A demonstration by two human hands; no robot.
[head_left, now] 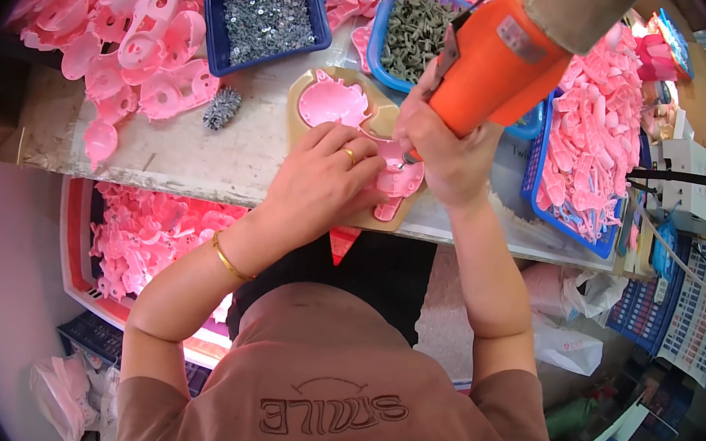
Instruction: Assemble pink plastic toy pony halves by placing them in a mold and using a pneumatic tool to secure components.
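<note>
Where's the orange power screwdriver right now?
In the head view, the orange power screwdriver is upper right of centre, held in the right hand, beside the light blue bin.

My two hands are close together.
My left hand (pixel 323 178) presses down flat; my right hand (pixel 448 149) grips tight.

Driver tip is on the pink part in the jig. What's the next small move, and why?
Probably drive the screw home: the right hand holds the orange driver with its tip down on the pink part, and the left hand pins that part on the jig.
</note>
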